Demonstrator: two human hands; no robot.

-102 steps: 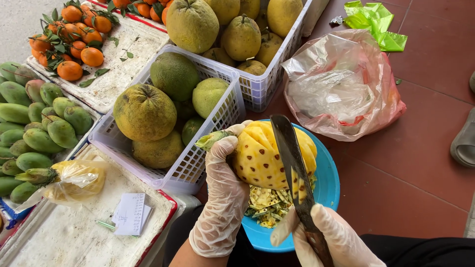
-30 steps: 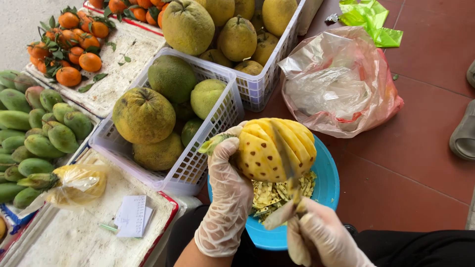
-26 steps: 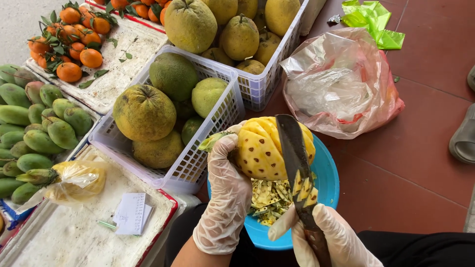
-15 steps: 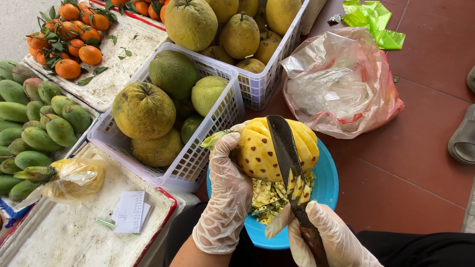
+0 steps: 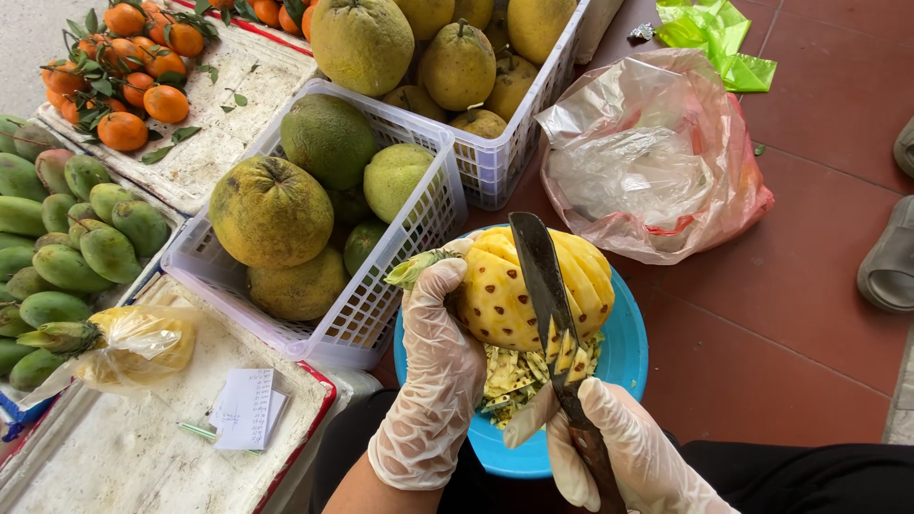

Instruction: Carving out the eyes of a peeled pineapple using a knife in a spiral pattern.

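A peeled yellow pineapple (image 5: 505,290) rests over a blue plate (image 5: 624,347). My left hand (image 5: 433,381), in a clear glove, grips its stem end and left side. In my right hand (image 5: 624,457), also gloved, is a long dark knife (image 5: 541,286); its blade lies across the pineapple, tip pointing away from me. Small yellow strips cling to the blade. A heap of cut pineapple scraps (image 5: 509,376) lies on the plate under the fruit.
A white basket (image 5: 419,238) of green pomelos stands left of the plate, and a second basket (image 5: 519,143) behind it. Mangoes (image 5: 67,238) and oranges (image 5: 124,57) lie far left. A bagged pineapple (image 5: 124,343) and paper slips (image 5: 248,409) rest on foam lids. A clear plastic bag (image 5: 657,162) sits on red tiles.
The knife has been working along the pineapple: it cut low into the fruit, then lifted back across the top. More scraps have gathered on the plate and blade.
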